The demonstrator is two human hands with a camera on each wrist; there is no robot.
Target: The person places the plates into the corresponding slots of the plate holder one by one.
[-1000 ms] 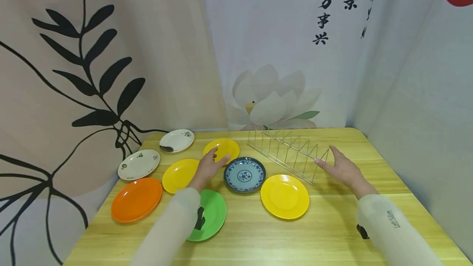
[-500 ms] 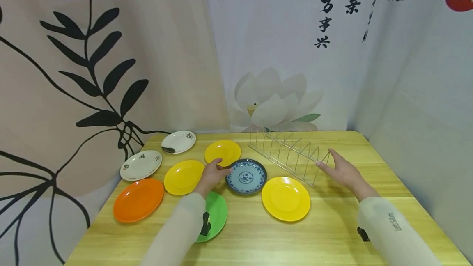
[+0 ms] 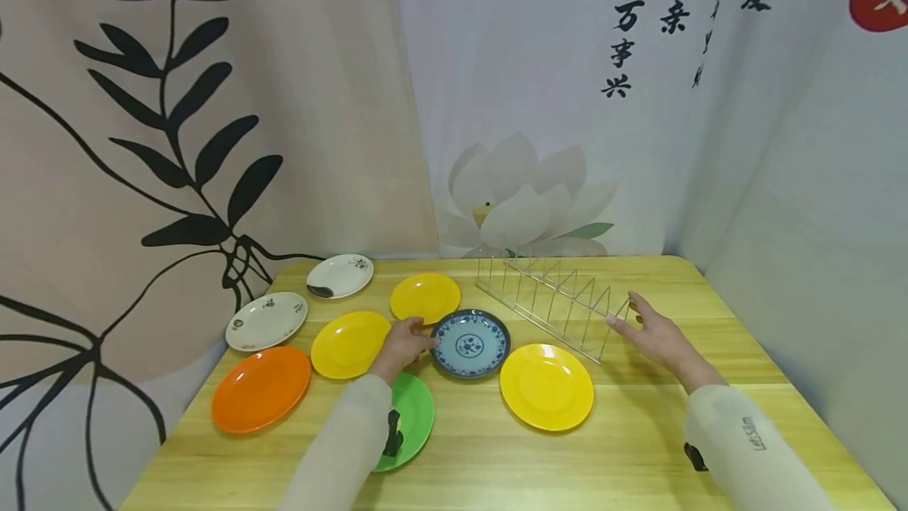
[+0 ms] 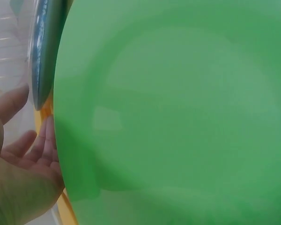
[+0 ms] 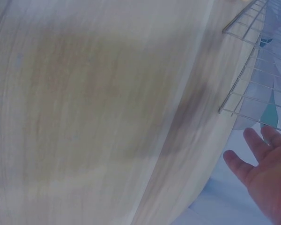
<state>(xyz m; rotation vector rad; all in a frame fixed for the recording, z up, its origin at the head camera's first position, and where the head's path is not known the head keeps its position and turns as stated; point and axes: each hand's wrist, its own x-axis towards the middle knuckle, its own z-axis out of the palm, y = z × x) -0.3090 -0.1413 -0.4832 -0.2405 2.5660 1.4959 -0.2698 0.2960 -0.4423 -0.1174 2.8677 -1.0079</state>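
Observation:
In the head view my left hand (image 3: 401, 348) is at the left rim of a blue-patterned plate (image 3: 471, 344) with a dark edge. The left wrist view has the thumb and fingers (image 4: 37, 145) apart near this plate's edge, with a green plate (image 4: 178, 112) filling most of the picture. My right hand (image 3: 660, 339) is at the near right end of a wire plate rack (image 3: 553, 302), thumb and fingers spread around its end wire. Whether they touch the wire is hard to tell. The right wrist view also has these spread fingers beside the rack (image 5: 253, 70).
Yellow plates lie behind (image 3: 425, 296), left (image 3: 350, 345) and right (image 3: 547, 387) of the blue-patterned one. An orange plate (image 3: 261, 389) and two white plates (image 3: 266, 322) (image 3: 340, 275) are farther left. My left sleeve partly covers the green plate. A curtain hangs behind the wooden table (image 3: 567, 471).
My left hand has come down and towards me, from over the back yellow plate to the blue-patterned plate's left rim. The right hand stays by the rack; the head view shifts slightly.

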